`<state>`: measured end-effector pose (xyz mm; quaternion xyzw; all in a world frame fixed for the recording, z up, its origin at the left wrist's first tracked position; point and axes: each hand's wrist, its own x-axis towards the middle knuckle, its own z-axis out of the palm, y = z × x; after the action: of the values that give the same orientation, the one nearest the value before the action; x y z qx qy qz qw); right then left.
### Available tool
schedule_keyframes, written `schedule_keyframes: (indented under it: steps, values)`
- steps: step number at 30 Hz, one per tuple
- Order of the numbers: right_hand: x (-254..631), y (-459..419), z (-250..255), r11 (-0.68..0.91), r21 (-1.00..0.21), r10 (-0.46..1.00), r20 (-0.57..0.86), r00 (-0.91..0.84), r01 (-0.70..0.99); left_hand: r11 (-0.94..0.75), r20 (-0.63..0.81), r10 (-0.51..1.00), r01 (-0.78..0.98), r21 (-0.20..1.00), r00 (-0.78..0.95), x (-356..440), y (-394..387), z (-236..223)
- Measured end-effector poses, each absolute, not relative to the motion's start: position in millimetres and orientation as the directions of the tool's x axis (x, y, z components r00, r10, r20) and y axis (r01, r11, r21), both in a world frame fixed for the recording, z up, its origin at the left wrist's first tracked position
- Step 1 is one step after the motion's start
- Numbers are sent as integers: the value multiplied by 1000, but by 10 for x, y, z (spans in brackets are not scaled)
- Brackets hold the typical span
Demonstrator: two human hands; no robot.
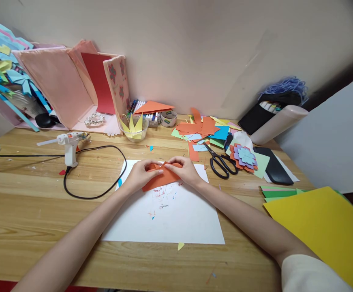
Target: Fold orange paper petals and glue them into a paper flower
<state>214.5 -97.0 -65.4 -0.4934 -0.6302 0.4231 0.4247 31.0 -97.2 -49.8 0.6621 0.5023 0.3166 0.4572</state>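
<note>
Both hands hold a folded piece of orange paper (161, 179) over the upper part of a white sheet (182, 223). My left hand (142, 174) grips its left side, thumb across the front and fingers behind. On the other side my right hand (186, 171) pinches it the same way, the two hands nearly meeting at a raised point in the middle. Parts of the paper's far side are hidden by the fingers. Smudges of colour and small paper scraps mark the white sheet below it.
To the left stands a white glue gun (71, 148) with a looping black cord. Black-handled scissors (220, 162) lie right of the sheet, near a pile of paper scraps (199, 129) and a layered paper flower (243, 157). Yellow card (322, 227) covers the right front. A plastic cup (144, 132) stands behind.
</note>
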Motion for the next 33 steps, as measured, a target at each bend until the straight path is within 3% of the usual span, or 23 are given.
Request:
schedule_keyframes:
  steps: [4,8,14,20,27,33]
  values:
    - [2161,-933,-661,101,-971,987,70,-147,215,2,-69,960,240,971,272,297,-949,-502]
    - [2202,-911,-572,16,-978,954,-47,-295,206,-33,-60,966,352,936,250,304,-977,-480]
    - [2254,-891,-518,10,-969,886,-106,-451,249,-48,-66,951,354,934,303,375,-1053,-477]
    - [2232,-889,-609,57,-957,918,-62,-391,284,41,-135,928,265,963,347,341,-1022,-477]
    - [2233,-884,-617,22,-966,919,-81,-385,257,291,-332,848,161,943,413,225,-977,-397]
    - [2233,-885,-642,31,-966,916,-75,-395,255,210,-295,847,233,950,442,228,-970,-373]
